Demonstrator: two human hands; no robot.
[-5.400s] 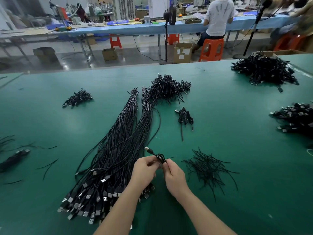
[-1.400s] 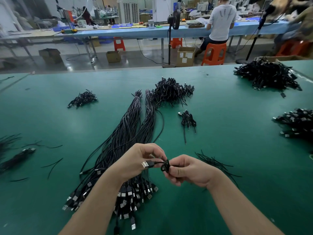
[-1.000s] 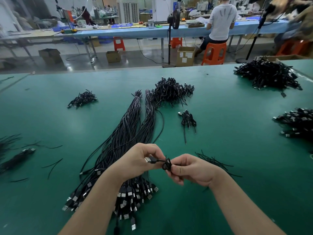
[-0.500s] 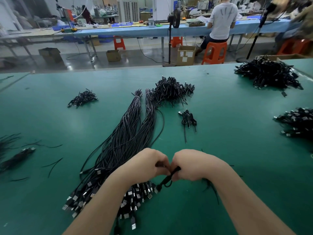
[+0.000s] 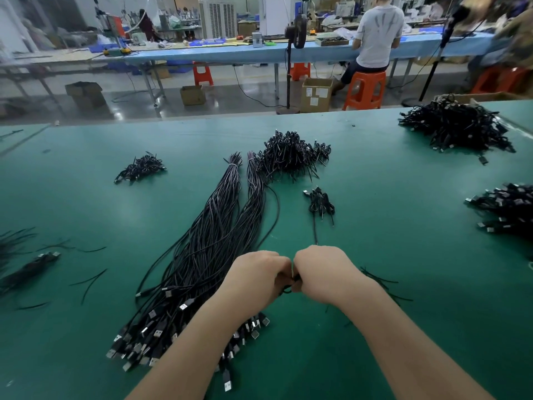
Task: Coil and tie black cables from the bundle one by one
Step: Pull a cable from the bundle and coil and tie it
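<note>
Right at the six o'clock edge of the green worktop (image 5: 403, 255), the left hand (image 5: 256, 280) and the right hand (image 5: 323, 274) meet knuckle to knuckle, both with fingers curled, pinching between them a small black cable (image 5: 290, 285) of which only a short loop shows below the thumbs. Just to nine o'clock of the hands, and partly under the left forearm, lies the long bundle (image 5: 213, 249) of straight black cables, running from the silver plugs at seven o'clock up toward twelve o'clock, where it splits into two bound tails. At one o'clock from the hands a single coiled cable (image 5: 320, 202) rests alone, and beyond it, at twelve o'clock, sits a heap of coiled cables (image 5: 291, 155). A smaller heap (image 5: 141, 168) lies at ten o'clock. Loose black ties (image 5: 380, 284) are scattered at three o'clock, just beside the right wrist. Larger piles (image 5: 455, 128) occupy the far two o'clock corner.
</note>
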